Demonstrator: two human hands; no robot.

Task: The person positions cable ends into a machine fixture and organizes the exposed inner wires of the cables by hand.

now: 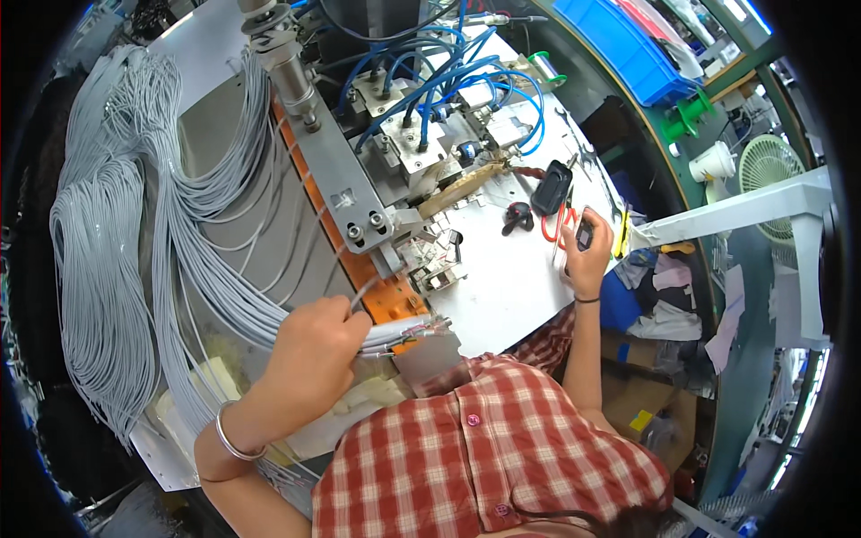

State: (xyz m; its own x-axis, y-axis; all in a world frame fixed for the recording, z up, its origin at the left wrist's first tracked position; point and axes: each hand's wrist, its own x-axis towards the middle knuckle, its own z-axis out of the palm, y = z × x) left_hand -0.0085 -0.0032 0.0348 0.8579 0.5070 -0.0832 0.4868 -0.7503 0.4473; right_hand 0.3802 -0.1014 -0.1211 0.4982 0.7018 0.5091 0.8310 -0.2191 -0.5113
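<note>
My left hand (318, 345) is closed round a bundle of grey cables (256, 314). One thin cable rises between its thumb and forefinger. Beyond the fist the cable ends (417, 334) stick out to the right, with thin coloured inner wires bared. Over the white tabletop on the right, my right hand (589, 260) curls its fingers round a small black object (585, 236), whose kind I cannot make out. Just left of those fingers are red-handled scissors (549, 229), beside a black tray (552, 186) and a small black item (517, 218).
Thick hanks of grey cable (103, 287) cover the metal plate at left. An orange strip (392, 300) edges a machine with a metal press (368, 193) and blue air tubes (430, 67). At right stand a blue bin (623, 49), a white arm (744, 215) and a fan (771, 175).
</note>
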